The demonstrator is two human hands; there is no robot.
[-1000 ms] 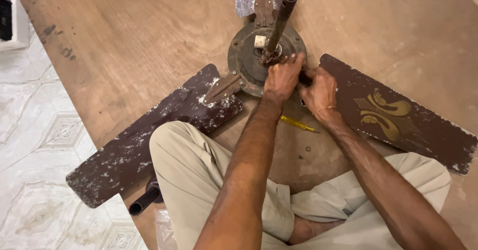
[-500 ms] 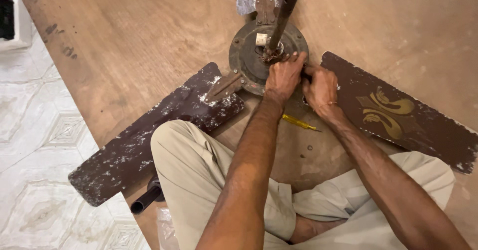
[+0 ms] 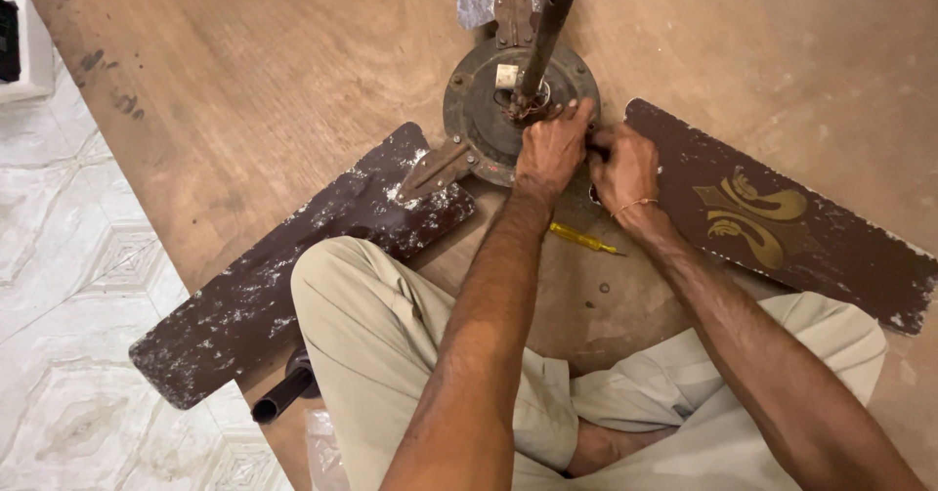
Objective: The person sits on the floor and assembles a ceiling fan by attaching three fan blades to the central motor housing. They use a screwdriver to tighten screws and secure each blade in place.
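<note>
- From my remote seat I saw the ceiling fan motor (image 3: 489,110) lying on a brown wooden board (image 3: 244,81), its down rod (image 3: 545,32) rising out of the centre toward the camera.
- The left hand (image 3: 552,149) rested on the near rim of the motor beside the rod's base, its fingers curled and pressed against the metal; I could not tell whether that grip was clamped on any part.
- The right hand (image 3: 623,167) sat just beside the left at the motor's right edge, fingers bunched together where the right blade (image 3: 782,217) meets the housing; whatever it pinched was hidden.
- The left blade (image 3: 293,276), dark with white flecks, ran out toward the tiled floor (image 3: 59,256).
- A yellow-handled screwdriver (image 3: 581,239) lay on the board between the two forearms.
- The person's legs in beige trousers (image 3: 391,354) were folded close under the arms.
</note>
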